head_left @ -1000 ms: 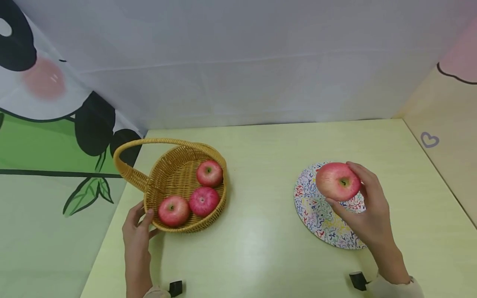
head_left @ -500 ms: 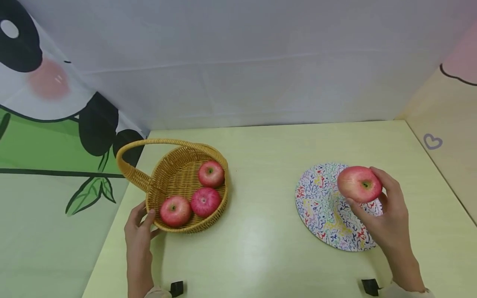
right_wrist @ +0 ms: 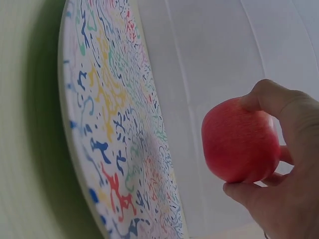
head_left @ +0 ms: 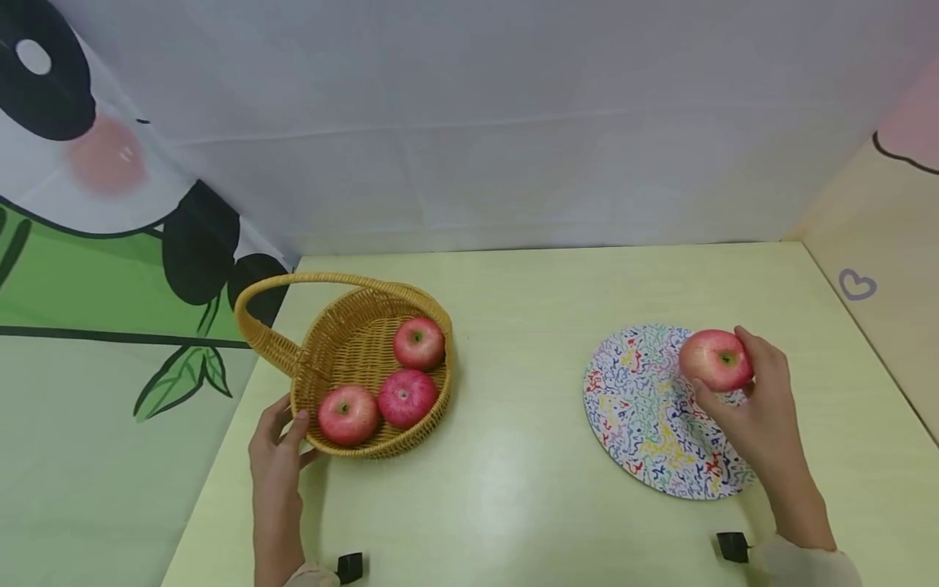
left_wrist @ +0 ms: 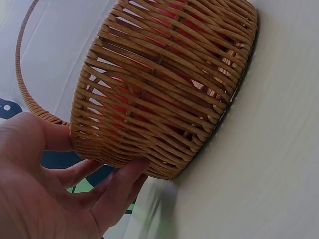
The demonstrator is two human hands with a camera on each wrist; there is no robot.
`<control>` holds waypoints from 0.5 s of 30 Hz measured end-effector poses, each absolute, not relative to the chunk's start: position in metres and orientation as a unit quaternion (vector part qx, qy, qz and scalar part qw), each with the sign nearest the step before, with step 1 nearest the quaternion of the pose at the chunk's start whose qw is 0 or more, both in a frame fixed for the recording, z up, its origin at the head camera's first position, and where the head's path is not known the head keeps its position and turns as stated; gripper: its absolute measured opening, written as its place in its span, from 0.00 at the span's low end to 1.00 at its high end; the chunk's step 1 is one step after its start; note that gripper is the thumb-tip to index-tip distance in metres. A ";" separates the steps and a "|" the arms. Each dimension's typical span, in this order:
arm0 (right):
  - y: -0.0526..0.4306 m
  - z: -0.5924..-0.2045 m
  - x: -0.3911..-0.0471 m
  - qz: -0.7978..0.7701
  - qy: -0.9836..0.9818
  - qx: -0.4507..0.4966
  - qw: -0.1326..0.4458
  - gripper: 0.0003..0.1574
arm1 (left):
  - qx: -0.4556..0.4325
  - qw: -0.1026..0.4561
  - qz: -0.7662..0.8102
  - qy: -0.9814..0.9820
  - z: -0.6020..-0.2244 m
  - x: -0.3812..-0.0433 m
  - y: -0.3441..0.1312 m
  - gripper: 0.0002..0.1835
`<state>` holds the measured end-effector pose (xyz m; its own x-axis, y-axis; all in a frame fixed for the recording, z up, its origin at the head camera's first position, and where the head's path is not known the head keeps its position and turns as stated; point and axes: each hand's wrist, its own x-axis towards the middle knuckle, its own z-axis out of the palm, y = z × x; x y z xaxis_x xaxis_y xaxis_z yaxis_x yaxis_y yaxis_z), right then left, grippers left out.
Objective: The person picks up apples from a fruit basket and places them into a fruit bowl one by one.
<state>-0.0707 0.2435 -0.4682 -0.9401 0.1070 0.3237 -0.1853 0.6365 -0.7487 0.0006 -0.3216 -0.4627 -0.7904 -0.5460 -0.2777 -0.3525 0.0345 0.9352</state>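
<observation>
Between thumb and fingers, my right hand (head_left: 763, 408) holds a red apple (head_left: 716, 360) over the right part of a round plate (head_left: 645, 432) with a colourful squiggle pattern. In the right wrist view this apple (right_wrist: 239, 142) is raised off the plate's surface (right_wrist: 119, 129). My left hand (head_left: 277, 452) grips the near-left side of a wicker basket (head_left: 367, 326), thumb on the rim and fingers against the outer wall, as the left wrist view of the basket (left_wrist: 159, 84) shows. Three apples lie inside: one at the right (head_left: 419, 343), one in front of it (head_left: 407, 398), another at the left (head_left: 348, 415).
The pale yellow-green table (head_left: 506, 367) runs back to a grey-white cloth wall (head_left: 477, 163). A printed cloth with a cartoon figure (head_left: 191, 244) hangs at the left, and a beige panel (head_left: 880, 244) stands at the right. The basket's arched handle (head_left: 315, 279) leans left.
My right hand has carried the apple rightward across the plate, then lowered it slightly; it looks smaller now. My left hand stays at the basket. The whole head view has drifted slightly.
</observation>
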 end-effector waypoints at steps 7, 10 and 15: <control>0.249 -0.475 -0.080 0.405 -0.908 -0.010 0.104 0.60 | 0.315 0.076 -0.620 -0.715 -0.464 0.000 -0.322 0.26; 0.249 -0.475 -0.082 0.393 -0.915 -0.014 0.089 0.60 | 0.313 0.079 -0.620 -0.715 -0.464 -0.001 -0.322 0.26; 0.247 -0.477 -0.085 0.394 -0.916 -0.016 0.070 0.59 | 0.314 0.079 -0.619 -0.715 -0.464 -0.001 -0.322 0.26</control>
<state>-0.0853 0.2474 -0.4768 -0.9898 0.0840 0.1152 -0.0258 0.6893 -0.7240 -0.0008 -0.3217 -0.4635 -0.7898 -0.5476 -0.2763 -0.3515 0.0349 0.9355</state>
